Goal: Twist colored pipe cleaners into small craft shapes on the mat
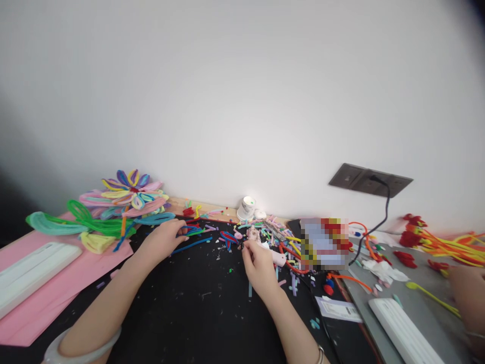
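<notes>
My left hand (166, 236) is at the back left of the black mat (182, 313), its fingers curled onto a few blue, green and red pipe cleaners (196, 231). A longer blue pipe cleaner (192, 245) lies just in front of those fingers. My right hand (259, 260) has thumb and fingertips pinched together; a small dark bit shows at their tips, too small to name. Between the hands rests a small bundle of blue and red pipe cleaner pieces (228, 238). Beside the right hand lies a pale pink tool (279, 258), partly hidden by it.
Cut pipe cleaner scraps (293, 283) litter the mat. A white cup (246, 208) stands against the wall. Pipe cleaner flowers (132, 192) and a white case (38, 273) lie left. Right are a red-handled tool (295, 268), a black cord (379, 222) and another person's hand (468, 293).
</notes>
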{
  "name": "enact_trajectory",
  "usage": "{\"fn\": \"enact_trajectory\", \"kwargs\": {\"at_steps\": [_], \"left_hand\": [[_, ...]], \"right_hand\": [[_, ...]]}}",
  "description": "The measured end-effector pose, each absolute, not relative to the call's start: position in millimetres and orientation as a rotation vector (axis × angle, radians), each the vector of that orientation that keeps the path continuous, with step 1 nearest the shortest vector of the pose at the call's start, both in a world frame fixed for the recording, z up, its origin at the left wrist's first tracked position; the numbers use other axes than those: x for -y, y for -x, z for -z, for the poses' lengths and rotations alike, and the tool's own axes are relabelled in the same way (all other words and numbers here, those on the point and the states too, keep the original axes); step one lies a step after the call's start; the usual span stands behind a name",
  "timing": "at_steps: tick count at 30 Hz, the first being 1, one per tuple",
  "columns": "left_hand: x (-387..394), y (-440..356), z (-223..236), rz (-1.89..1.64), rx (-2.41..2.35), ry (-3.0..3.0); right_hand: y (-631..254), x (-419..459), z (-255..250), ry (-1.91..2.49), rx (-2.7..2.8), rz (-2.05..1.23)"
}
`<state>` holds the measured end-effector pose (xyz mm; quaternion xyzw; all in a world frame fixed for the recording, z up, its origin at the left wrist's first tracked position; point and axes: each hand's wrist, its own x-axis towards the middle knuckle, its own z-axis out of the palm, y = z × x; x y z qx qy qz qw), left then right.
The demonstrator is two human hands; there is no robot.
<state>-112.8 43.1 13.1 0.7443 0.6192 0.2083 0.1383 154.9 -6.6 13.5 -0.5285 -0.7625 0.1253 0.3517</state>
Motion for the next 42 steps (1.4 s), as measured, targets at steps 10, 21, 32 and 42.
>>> {"fn": "enact_trajectory", "kwargs": {"at_steps": [10, 21, 32, 42], "left_hand": [[-35.5, 105.6, -25.4, -0.655, -1.957, -2.060], [-29.2, 108.6, -25.5, -1.591, -2.106, -2.250], [-5.1, 42.0, -30.2, -1.202, -1.064, -1.539], [9.3, 16.7, -12.5, -0.528, -0.822, -1.450]], "right_hand": [[-155.3, 6.4, -13.4, 1.358, 1.956, -0.310], [-156.3, 7.1, -13.6, 1.337, 1.950, -0.313], [-152.6, 17.1, -19.3, 1.194, 1.803, -0.537], [-144.2, 9.0, -14.7, 0.987, 1.544, -1.242]]}}
